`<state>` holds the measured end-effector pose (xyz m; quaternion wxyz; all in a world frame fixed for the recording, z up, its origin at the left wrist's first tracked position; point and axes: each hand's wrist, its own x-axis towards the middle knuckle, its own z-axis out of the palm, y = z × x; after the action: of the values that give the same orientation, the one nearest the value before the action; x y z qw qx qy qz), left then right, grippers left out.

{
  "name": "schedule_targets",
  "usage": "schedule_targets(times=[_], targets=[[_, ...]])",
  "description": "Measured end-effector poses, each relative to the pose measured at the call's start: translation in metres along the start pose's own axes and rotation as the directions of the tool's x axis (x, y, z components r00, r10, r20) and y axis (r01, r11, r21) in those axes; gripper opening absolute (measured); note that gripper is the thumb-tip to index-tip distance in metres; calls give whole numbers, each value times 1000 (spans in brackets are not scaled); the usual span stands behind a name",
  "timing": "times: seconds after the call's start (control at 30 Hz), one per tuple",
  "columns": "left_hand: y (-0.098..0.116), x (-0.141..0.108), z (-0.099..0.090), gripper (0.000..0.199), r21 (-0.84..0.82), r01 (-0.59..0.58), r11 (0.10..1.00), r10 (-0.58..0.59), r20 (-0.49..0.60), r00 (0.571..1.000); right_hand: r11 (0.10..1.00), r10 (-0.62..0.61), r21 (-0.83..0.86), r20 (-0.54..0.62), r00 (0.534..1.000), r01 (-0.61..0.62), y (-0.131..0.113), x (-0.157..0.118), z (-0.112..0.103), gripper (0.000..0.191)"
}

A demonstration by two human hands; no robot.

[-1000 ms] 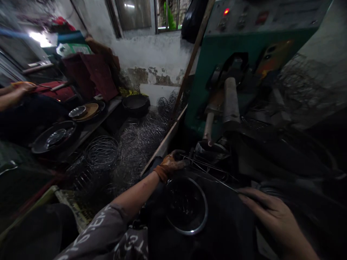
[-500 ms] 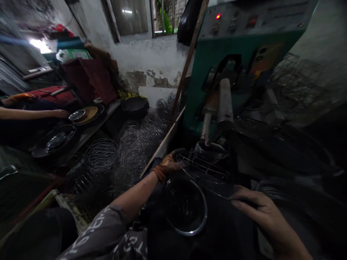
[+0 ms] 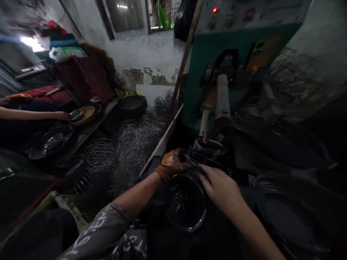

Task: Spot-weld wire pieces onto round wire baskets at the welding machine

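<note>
My left hand (image 3: 173, 161), in an orange, dark-stained glove, is closed on the near left edge of a round wire rack (image 3: 208, 158). The rack sits in dim light below the green machine's rods, and its far side fades into the dark. My bare right hand (image 3: 221, 186) is right beside the left one, fingertips pinched at the rack's near edge. What lies between those fingers is hidden. Under both hands, on my lap, rests a dark round bowl (image 3: 199, 224) with a shiny rim and small bright bits inside.
A green machine (image 3: 187, 86) with a lit red lamp stands ahead, its metal cylinder (image 3: 222, 95) pointing towards me. Wire racks (image 3: 100, 155) are heaped on the left. Beyond them, a co-worker's hand (image 3: 62, 115) touches a small metal bowl (image 3: 76, 115). A wooden board (image 3: 162, 141) edges the machine.
My right hand has moved left and forward, from holding a thin strip apart on the right to beside my left hand. The wire rack has tilted. The view has shifted slightly.
</note>
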<state>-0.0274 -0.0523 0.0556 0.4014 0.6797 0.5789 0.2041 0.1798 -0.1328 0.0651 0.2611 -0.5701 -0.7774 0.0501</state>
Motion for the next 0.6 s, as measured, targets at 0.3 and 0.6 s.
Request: schedule_targets(times=[0.3, 0.6], targets=[[-28, 10, 2, 75, 23, 170, 985, -171, 60, 983, 969, -212, 91, -184, 960, 231, 51, 0, 0, 27], [-8, 13, 6, 62, 106, 19, 994, -25, 53, 998, 986, -162, 27, -58, 985, 163, 36, 18, 34, 31]])
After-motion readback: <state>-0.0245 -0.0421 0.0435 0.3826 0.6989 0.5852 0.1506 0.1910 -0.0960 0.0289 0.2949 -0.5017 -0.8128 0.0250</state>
